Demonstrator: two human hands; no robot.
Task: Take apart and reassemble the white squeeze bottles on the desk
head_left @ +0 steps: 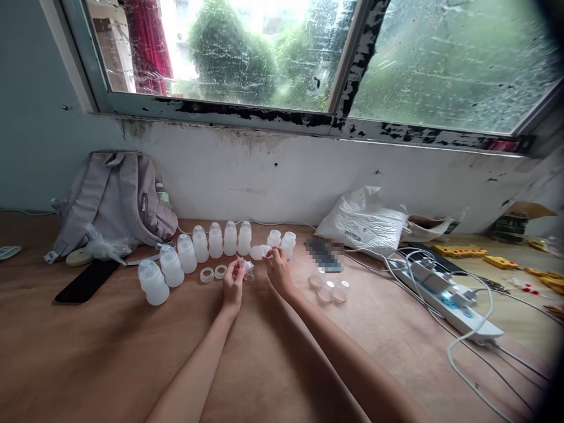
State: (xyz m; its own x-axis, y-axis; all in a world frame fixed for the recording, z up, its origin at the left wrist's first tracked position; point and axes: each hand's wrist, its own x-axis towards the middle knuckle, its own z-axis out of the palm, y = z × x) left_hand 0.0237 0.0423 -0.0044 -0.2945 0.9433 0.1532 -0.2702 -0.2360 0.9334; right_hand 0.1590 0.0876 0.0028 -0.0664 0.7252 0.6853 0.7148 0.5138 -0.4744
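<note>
My left hand (233, 282) is closed on a small clear-and-white plastic piece (247, 266), whose exact kind is too small to make out. To its right, my right hand (278, 271) has its fingers curled and pinched together; whatever they hold is hidden. Just beyond the fingertips lies a white rounded plastic part (257, 252). Two frosted baby bottles without domed tops (288, 242) stand behind my right hand. White rings (207, 274) lie flat left of my left hand. A curved row of frosted baby bottles with clear domed tops (201, 245) stands farther left.
Clear round discs (325, 295) lie to the right, near a blurred phone-like object (326, 255). A power strip (458, 311) with loose cables takes up the right side. A silver bag (365, 220) and grey backpack (114, 200) rest against the wall. A black flat object (88, 282) lies left.
</note>
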